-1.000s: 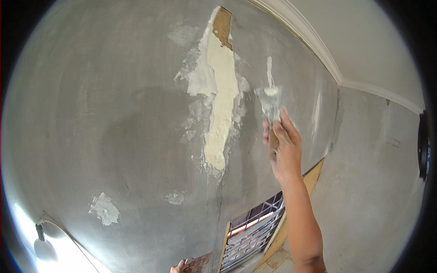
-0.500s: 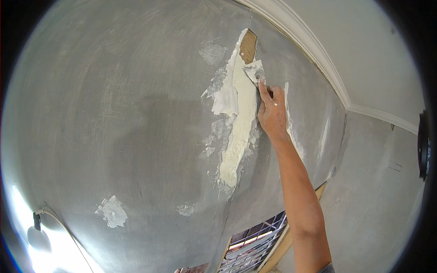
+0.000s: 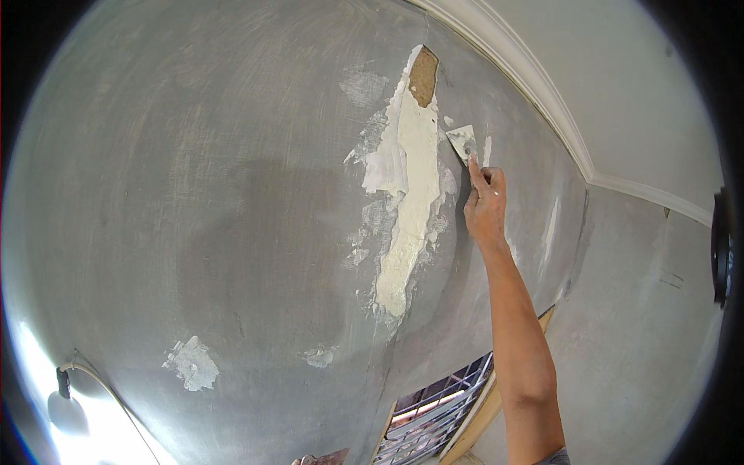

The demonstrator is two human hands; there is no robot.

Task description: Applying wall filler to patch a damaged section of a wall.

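Note:
My right hand (image 3: 487, 208) is closed round a putty knife (image 3: 463, 142), index finger stretched along its blade. The blade is smeared with white filler and sits just right of a long filled strip (image 3: 411, 194) on the grey wall. A bare brown hollow (image 3: 423, 76) shows at the strip's top. A small dab of filler (image 3: 449, 122) lies beside the blade's upper corner. At the lower edge only a bit of my left hand (image 3: 308, 460) shows, against a flat brownish piece (image 3: 335, 457) that is mostly cut off.
Smaller filler patches (image 3: 191, 363) mark the grey wall (image 3: 263, 232). A lit bulb (image 3: 68, 411) hangs on a cable at lower left. A barred opening (image 3: 434, 418) with a wooden frame is below right. White cornice (image 3: 535, 85) edges the ceiling; a dark round object (image 3: 722, 248) stands at far right.
My right hand and the putty knife have moved right and down, off the strip's upper part. More of the strip's right edge shows, and a dab of filler appears beside it.

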